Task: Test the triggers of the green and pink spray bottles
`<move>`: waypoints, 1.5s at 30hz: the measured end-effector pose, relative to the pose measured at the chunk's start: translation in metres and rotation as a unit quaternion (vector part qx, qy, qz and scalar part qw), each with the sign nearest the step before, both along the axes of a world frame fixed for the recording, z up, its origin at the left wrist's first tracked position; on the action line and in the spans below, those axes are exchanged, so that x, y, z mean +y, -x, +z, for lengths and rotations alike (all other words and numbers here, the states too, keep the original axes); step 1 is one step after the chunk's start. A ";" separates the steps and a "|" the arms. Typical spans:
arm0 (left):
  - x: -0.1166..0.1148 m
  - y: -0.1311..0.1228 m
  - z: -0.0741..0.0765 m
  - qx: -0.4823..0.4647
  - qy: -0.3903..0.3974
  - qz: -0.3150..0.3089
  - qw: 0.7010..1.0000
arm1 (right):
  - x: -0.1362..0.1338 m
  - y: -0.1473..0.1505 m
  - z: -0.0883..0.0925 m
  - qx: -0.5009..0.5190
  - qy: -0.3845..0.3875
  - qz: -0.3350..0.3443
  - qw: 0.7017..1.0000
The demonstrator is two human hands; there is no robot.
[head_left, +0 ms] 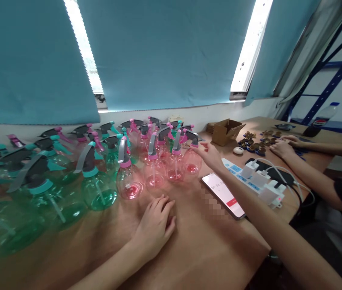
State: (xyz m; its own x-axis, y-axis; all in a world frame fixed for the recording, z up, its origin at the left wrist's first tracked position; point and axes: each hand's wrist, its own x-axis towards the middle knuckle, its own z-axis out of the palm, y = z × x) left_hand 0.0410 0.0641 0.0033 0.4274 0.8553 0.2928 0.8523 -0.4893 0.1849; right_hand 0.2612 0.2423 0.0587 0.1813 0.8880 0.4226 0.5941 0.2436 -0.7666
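Note:
My left hand [158, 221] lies on the wooden table, fingers loosely stretched and nothing in them. In front of it stand spray bottles with round clear pink bodies, one of them a pink spray bottle [130, 181] with a grey trigger head. Farther right, my right hand [209, 156] has its fingertips at the pink collar of another pink spray bottle [192, 164], which stands upright at the end of the row. Part of that grip is hidden. Green spray bottles [98, 189] with turquoise collars crowd the left side.
A phone [223, 195] showing a timer lies below my right forearm, beside a power strip [243, 179] with plugged chargers and cables. An open cardboard box [226, 132] stands behind. At right, another person's hands [284, 147] are near small brown-and-blue parts [257, 143].

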 end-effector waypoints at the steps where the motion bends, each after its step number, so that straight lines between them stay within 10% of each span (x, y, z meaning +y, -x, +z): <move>1: 0.000 0.000 0.000 0.000 0.001 0.001 1.000 | 0.004 0.003 0.000 0.015 0.006 0.010 1.000; 12: -0.001 -0.002 0.001 -0.039 0.022 0.000 0.999 | 0.001 -0.009 0.002 0.104 -0.036 0.010 0.994; 20: -0.008 0.008 0.008 -0.118 0.013 0.012 0.993 | -0.082 -0.023 0.026 0.120 -0.081 0.030 0.989; 32: -0.066 0.044 0.100 -0.336 0.043 0.026 0.941 | -0.197 0.099 0.000 0.054 -0.137 0.320 0.936; 45: -0.110 0.097 0.098 -0.391 0.113 0.091 0.909 | -0.249 0.192 -0.022 0.065 -0.083 0.448 0.888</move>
